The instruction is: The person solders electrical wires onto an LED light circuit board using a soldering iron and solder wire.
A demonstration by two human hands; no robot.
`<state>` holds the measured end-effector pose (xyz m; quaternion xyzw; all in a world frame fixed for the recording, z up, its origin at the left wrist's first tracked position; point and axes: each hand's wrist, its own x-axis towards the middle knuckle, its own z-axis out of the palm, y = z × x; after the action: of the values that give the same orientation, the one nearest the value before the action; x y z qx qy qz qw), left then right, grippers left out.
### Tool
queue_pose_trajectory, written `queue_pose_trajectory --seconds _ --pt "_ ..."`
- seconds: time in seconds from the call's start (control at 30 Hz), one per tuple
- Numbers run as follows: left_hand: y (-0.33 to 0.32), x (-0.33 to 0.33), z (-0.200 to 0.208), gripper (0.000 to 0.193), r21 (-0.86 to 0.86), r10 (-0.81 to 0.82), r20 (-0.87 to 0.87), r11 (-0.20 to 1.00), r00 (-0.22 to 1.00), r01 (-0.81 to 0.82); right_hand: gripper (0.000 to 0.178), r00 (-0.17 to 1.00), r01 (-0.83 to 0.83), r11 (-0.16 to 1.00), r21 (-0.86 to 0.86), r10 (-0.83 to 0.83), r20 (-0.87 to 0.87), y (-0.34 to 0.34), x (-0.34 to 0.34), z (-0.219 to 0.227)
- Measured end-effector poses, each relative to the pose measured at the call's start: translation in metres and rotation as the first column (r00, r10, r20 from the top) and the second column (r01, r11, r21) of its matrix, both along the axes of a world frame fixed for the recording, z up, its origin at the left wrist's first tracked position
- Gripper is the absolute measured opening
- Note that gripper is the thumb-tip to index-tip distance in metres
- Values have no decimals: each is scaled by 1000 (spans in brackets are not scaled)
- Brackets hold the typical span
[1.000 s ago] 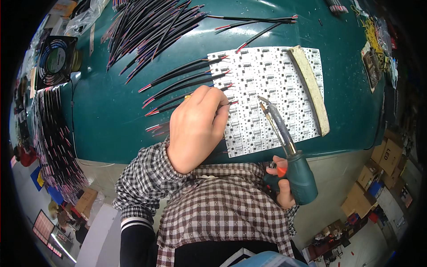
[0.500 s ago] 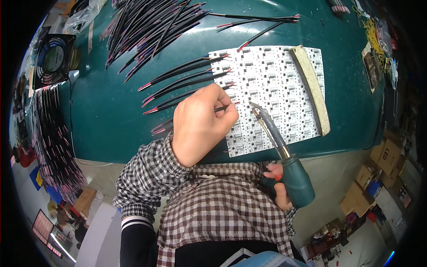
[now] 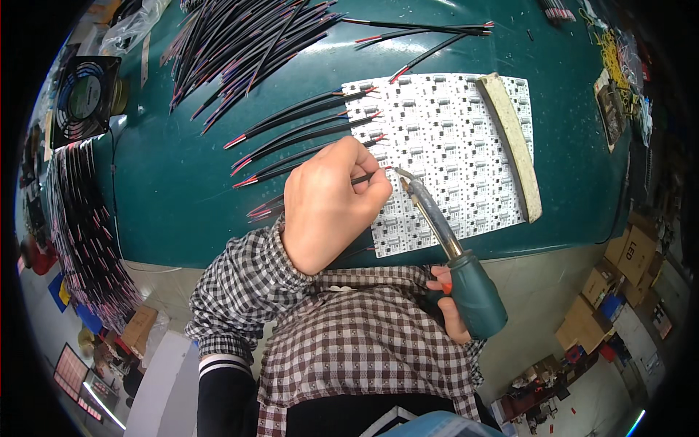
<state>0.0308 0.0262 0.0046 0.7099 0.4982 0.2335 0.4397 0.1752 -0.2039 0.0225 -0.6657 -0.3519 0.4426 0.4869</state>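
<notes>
Between the thumb and fingers of my left hand (image 3: 331,200) is a thin black cable (image 3: 362,178), its stripped end lying over the left edge of a white circuit board panel (image 3: 437,131). My right hand (image 3: 453,309), partly hidden behind the handle, is closed round a soldering iron (image 3: 477,295) with a green handle. The iron's bent tip is at the end of that cable, on the board. Several black cables (image 3: 298,116) with red and blue wire ends lie along the panel's left edge, their inner ends on the board.
A pale bar (image 3: 510,149) lies across the panel's right side. Loose cables (image 3: 255,51) form a heap at the back left, and more hang over the table's left edge (image 3: 87,233). A small black fan (image 3: 86,98) stands at the left. Several single cables (image 3: 429,54) lie behind the panel.
The soldering iron has moved left, and its tip has come from a little right of the held cable's end to that end. My left hand has stayed almost still.
</notes>
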Motion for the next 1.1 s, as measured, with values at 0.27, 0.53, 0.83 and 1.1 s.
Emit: queue_pose_trajectory --seconds 0.27,0.53,0.83,1.1 --pt "0 2 -1 15 39 17 -7 999 1000 -16 67 980 -80 996 -39 86 182 0 1 -2" --pt "-1 2 -1 15 40 33 -13 999 999 -33 65 976 -93 996 18 87 202 10 1 5" --pt "-7 4 2 15 34 43 -25 999 999 -42 64 959 -193 981 -5 189 209 1 13 4" --pt "-10 4 -4 16 98 61 11 993 998 -62 67 1000 -16 1000 -15 16 -2 10 1 7"
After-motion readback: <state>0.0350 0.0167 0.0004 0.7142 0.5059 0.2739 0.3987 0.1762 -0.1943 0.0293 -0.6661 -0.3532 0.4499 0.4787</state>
